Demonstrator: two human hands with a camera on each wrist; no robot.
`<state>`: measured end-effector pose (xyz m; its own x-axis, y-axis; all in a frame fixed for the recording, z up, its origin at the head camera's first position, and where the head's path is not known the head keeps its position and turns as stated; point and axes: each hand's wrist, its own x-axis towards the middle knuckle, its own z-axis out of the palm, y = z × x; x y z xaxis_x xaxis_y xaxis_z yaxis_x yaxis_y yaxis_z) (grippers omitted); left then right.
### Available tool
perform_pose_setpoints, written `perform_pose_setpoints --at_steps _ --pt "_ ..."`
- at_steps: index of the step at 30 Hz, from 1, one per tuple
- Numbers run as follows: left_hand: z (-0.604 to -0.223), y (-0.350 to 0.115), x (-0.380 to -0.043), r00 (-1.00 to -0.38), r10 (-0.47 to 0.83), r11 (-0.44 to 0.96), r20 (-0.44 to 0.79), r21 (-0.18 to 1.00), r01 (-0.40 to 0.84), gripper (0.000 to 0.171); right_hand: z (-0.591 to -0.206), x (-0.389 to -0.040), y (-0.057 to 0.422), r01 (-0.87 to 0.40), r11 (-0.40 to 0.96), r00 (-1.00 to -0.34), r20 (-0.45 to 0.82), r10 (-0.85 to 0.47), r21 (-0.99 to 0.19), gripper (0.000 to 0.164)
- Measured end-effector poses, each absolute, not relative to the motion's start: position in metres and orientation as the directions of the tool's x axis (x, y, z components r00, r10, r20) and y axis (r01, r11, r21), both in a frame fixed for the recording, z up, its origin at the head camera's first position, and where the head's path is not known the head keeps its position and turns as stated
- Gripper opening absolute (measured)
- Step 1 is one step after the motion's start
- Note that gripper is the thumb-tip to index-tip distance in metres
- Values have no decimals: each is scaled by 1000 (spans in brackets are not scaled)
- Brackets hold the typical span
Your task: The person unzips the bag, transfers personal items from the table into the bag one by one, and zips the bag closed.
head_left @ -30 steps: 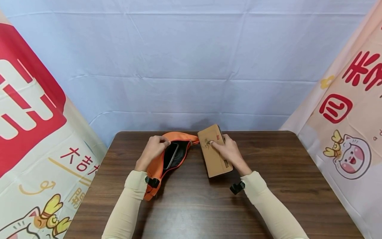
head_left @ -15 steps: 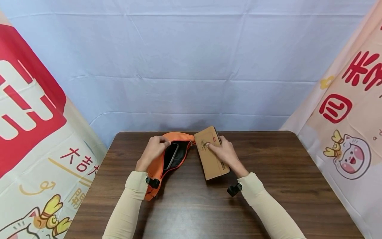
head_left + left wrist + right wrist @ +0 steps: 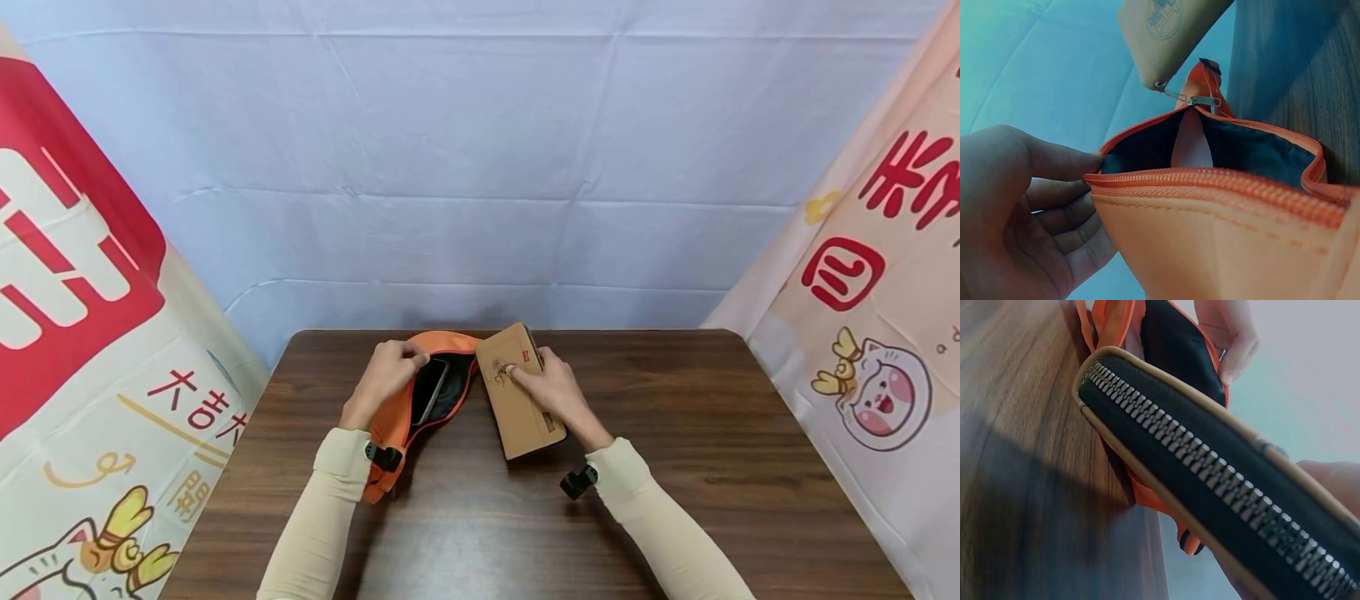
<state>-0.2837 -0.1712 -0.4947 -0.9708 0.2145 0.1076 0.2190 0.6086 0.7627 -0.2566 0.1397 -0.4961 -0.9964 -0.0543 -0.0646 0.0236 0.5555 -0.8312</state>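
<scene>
An orange waist bag [image 3: 385,425] lies on the table with its zip undone, showing a black lining. My left hand [image 3: 384,375] pinches the bag's zipped rim between thumb and fingers and holds the mouth apart. Inside the bag rests a dark flat thing with a pale edge [image 3: 431,402]; its kind is unclear. My right hand [image 3: 557,390] grips a tan long wallet [image 3: 521,417], thumb across its printed face. The wallet is tilted just right of the bag's mouth. Its closed metal zip [image 3: 1210,462] faces the right wrist camera.
The brown wooden table [image 3: 675,433] extends on both sides and in front. A pale cloth backdrop [image 3: 480,167] hangs behind its far edge. Printed banners stand at the left [image 3: 90,333] and right [image 3: 885,275]. An orange strap end [image 3: 1190,540] shows in the right wrist view.
My right hand has carried the wallet left and slightly nearer to me, closer to the bag; its upper corner now overlaps the bag's far end. My left hand and the bag stay put.
</scene>
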Motion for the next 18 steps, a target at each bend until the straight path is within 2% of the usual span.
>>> perform_pose_setpoints --at_steps 13,18 --pt "-495 -170 -286 -971 207 614 115 758 221 26 -500 -255 124 24 539 -994 -78 -79 -842 64" --pt "-494 -169 -286 -971 209 611 115 760 222 27 -502 -255 120 22 548 -991 -89 -96 -836 69"
